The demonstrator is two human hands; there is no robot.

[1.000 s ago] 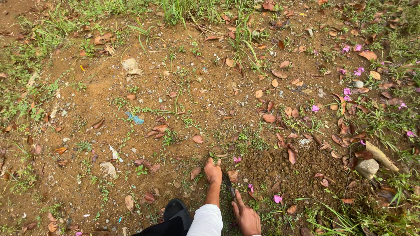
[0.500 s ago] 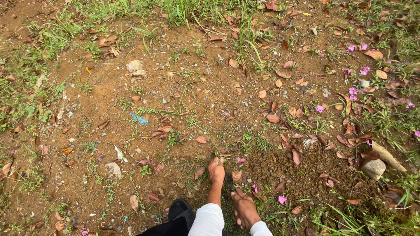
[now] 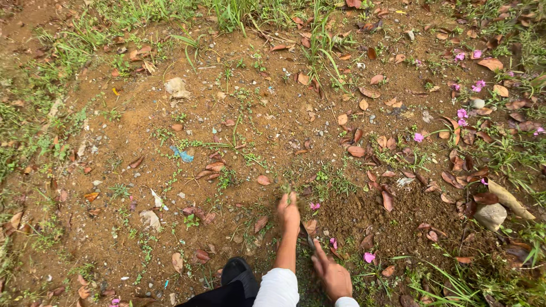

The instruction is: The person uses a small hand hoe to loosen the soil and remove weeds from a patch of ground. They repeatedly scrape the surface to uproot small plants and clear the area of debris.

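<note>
The left hand (image 3: 288, 211) is closed around a small tuft of weed (image 3: 288, 192) that sticks up just beyond its knuckles. The right hand (image 3: 333, 276), nearer the body, grips a dark blade (image 3: 307, 236) pointing toward the tuft.

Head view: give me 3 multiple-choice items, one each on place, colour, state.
1. Where does the grey stone lie relative to the hands?
A. To their right
B. To their left
C. Between them

2. What colour are the fallen petals on the soil?
A. Yellow
B. Pink
C. White

3. What is the left hand doing?
A. Resting flat and open
B. Closed on a small green weed
C. Raised clear of the ground

Key: 1 A, the stone sits far right of both hands. 2 B, the petals are bright pink. 3 B, fingers are closed at the weed's base; the right hand grips a dark tool.
</note>
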